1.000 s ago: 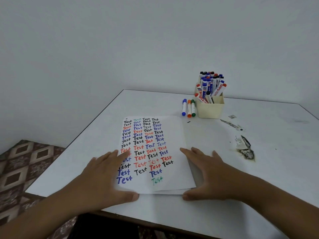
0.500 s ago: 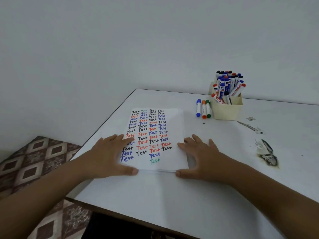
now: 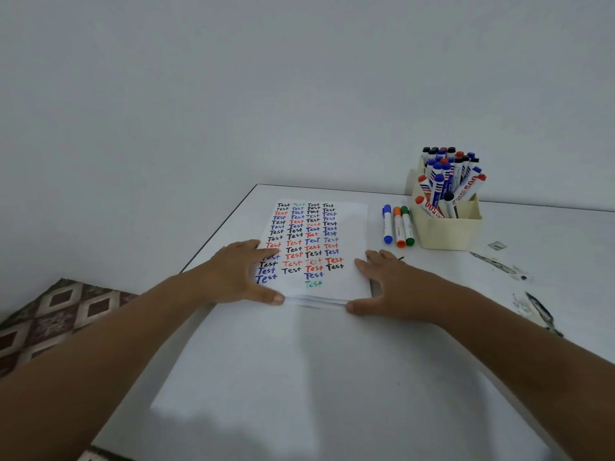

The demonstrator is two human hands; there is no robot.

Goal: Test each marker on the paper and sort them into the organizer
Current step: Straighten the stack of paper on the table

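A stack of white paper (image 3: 349,227), covered with rows of the word "Test" in black, blue, red and green, lies on the white table (image 3: 332,377). My left hand (image 3: 238,272) rests flat on the paper's left edge, thumb at the near edge. My right hand (image 3: 387,287) lies flat against the paper's right edge, thumb at the near corner. A cream organizer (image 3: 449,227) stands to the right, filled with several upright markers. Three markers lie beside it: blue (image 3: 387,224), orange (image 3: 398,227) and green (image 3: 407,225).
The table's left edge drops to a patterned floor (image 3: 50,321). Dark scuffed patches (image 3: 535,307) and a small scrap (image 3: 497,245) mark the table at the right. A plain wall stands behind.
Both hands have slid the paper stack away from me toward the wall, arms stretched out further. The markers and organizer have stayed in place.
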